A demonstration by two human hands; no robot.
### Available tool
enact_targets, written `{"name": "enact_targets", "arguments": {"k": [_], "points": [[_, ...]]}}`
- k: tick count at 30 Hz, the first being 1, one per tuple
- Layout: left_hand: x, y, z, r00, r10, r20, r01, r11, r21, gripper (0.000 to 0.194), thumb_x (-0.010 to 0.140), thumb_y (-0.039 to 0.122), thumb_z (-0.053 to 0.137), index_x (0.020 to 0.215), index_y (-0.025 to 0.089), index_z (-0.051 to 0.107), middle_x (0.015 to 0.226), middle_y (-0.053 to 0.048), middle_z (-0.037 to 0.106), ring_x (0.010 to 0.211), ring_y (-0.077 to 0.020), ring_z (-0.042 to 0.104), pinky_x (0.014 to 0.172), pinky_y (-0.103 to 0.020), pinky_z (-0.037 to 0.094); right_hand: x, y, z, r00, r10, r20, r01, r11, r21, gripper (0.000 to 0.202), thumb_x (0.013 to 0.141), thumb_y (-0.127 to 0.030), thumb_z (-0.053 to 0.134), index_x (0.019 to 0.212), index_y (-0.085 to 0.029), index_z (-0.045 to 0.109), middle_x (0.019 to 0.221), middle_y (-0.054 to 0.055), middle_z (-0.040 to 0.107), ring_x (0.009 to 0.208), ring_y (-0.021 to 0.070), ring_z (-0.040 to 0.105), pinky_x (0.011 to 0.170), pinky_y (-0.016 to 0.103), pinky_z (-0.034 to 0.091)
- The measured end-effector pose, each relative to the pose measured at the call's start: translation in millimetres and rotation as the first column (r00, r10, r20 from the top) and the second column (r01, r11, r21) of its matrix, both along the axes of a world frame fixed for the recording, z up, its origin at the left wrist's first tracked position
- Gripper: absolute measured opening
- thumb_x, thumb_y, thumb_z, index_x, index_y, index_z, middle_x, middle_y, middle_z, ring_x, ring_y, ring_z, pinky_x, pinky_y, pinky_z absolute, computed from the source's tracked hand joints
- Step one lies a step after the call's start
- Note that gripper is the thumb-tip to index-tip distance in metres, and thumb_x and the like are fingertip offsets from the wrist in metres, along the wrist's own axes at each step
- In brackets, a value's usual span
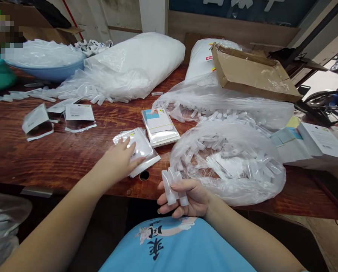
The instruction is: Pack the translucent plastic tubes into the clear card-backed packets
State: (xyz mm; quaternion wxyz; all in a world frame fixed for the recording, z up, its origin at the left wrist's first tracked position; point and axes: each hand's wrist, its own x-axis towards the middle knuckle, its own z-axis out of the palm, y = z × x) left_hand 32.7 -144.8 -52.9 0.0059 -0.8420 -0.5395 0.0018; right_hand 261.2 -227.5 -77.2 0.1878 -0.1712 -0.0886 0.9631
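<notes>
My right hand (190, 198) is closed around a few small translucent plastic tubes (169, 187), held upright just past the table's front edge. Spread over a stack of clear packaging bags with white cards (146, 160), my left hand (122, 155) rests with its fingers apart. Right behind that stack lies another pile of bags (161, 128), showing a blue and white card on top. To the right of my right hand, a large open plastic bag (259, 189) holds many similar tubes and some white papers.
Card-topped pouches (78, 112) lie at left. A blue basin (58, 71) heaped with clear plastic, a big white sack (157, 53) and scattered tubes (96, 96) stand behind. At right are a cardboard box (251, 90) and a white box (324, 139) with cards.
</notes>
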Motion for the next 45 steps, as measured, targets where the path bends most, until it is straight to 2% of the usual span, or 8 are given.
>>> {"name": "enact_targets", "arguments": {"k": [5, 12, 20, 25, 32, 38, 40, 45], "points": [[-8, -9, -29.8, 0.998, -0.064, -0.029, 0.06, 0.991, -0.116, 0.056, 0.084, 0.044, 0.034, 0.125, 0.007, 0.043, 0.133, -0.023, 0.038, 0.12, -0.0317, 0.04, 0.094, -0.042, 0.037, -18, 1, -4.4, 0.994, 0.097, 0.049, -0.097, 0.995, -0.005, 0.036, 0.076, -0.026, 0.058, 0.108, -0.013, 0.052, 0.081, 0.006, 0.066, 0.073, 0.0178, 0.067, 0.053, 0.023, 0.054], [-17, -22, -34.2, 0.988, -0.156, 0.016, 0.157, 0.983, -0.095, 0.047, 0.081, 0.016, 0.033, 0.126, 0.005, 0.042, 0.134, -0.019, 0.039, 0.122, -0.0248, 0.038, 0.098, -0.036, 0.036, -46, 2, -3.2, 0.942, 0.01, 0.336, -0.004, 1.0, -0.019, 0.03, 0.072, -0.013, 0.063, 0.101, -0.006, 0.058, 0.077, 0.005, 0.064, 0.07, 0.0115, 0.066, 0.056, 0.014, 0.052], [-17, -57, -34.9, 0.972, 0.065, 0.227, -0.085, 0.993, 0.078, 0.039, 0.084, 0.019, 0.034, 0.116, 0.018, 0.056, 0.126, -0.009, 0.051, 0.122, -0.0335, 0.035, 0.098, -0.054, 0.029, -65, 5, -1.4, 0.935, -0.001, 0.354, -0.001, 1.0, 0.004, 0.021, 0.074, -0.014, 0.062, 0.095, -0.009, 0.061, 0.08, 0.006, 0.066, 0.069, 0.0119, 0.066, 0.051, 0.014, 0.051], [-6, -83, -30.2, 0.652, 0.178, 0.737, -0.283, 0.959, 0.019, 0.032, 0.083, 0.018, 0.039, 0.102, 0.016, 0.064, 0.118, -0.008, 0.054, 0.121, -0.0203, 0.039, 0.102, -0.034, 0.032, -67, 3, 4.9, 0.938, -0.023, 0.347, 0.008, 0.999, 0.046, 0.019, 0.075, -0.016, 0.063, 0.092, -0.007, 0.062, 0.077, 0.006, 0.065, 0.065, 0.0084, 0.064, 0.05, 0.011, 0.05], [16, -97, -25.9, 0.177, 0.384, 0.906, -0.316, 0.894, -0.317, 0.027, 0.083, 0.021, 0.044, 0.102, 0.026, 0.063, 0.137, 0.003, 0.037, 0.125, -0.0159, 0.033, 0.104, -0.027, 0.027, -68, -4, 1.9, 0.944, -0.039, 0.327, 0.023, 0.998, 0.054, 0.017, 0.077, -0.019, 0.062, 0.087, -0.006, 0.063, 0.079, 0.007, 0.065, 0.057, 0.0051, 0.06, 0.047, 0.011, 0.048], [32, -97, -17.5, -0.371, 0.464, 0.804, -0.142, 0.827, -0.543, 0.078, 0.077, 0.014, 0.055, 0.137, 0.034, 0.009, 0.148, 0.002, 0.011, 0.131, -0.0128, 0.019, 0.1, -0.02, 0.029, -64, -6, 3.5, 0.935, -0.069, 0.348, 0.047, 0.996, 0.074, 0.018, 0.078, -0.02, 0.06, 0.09, -0.007, 0.062, 0.074, 0.004, 0.065, 0.048, 0.0022, 0.054, 0.046, 0.011, 0.047], [32, -96, -10.6, -0.451, 0.517, 0.727, -0.006, 0.813, -0.582, 0.074, 0.073, 0.012, 0.059, 0.135, 0.029, 0.022, 0.143, -0.005, 0.028, 0.125, -0.0168, 0.034, 0.093, -0.022, 0.038, -63, -6, 4.9, 0.932, -0.067, 0.356, 0.04, 0.996, 0.081, 0.019, 0.078, -0.023, 0.06, 0.089, -0.008, 0.062, 0.072, 0.004, 0.065, 0.047, 0.0024, 0.053, 0.043, 0.012, 0.045], [26, -100, -0.4, -0.422, 0.672, 0.609, 0.278, 0.735, -0.618, 0.042, 0.071, 0.01, 0.059, 0.112, 0.014, 0.05, 0.106, -0.012, 0.062, 0.095, -0.0213, 0.059, 0.079, -0.03, 0.048, -58, -7, 9.3, 0.917, -0.1, 0.385, 0.05, 0.989, 0.137, 0.021, 0.076, -0.026, 0.062, 0.089, -0.008, 0.061, 0.073, 0.004, 0.065, 0.045, 0.0027, 0.049, 0.041, 0.014, 0.045]]}}
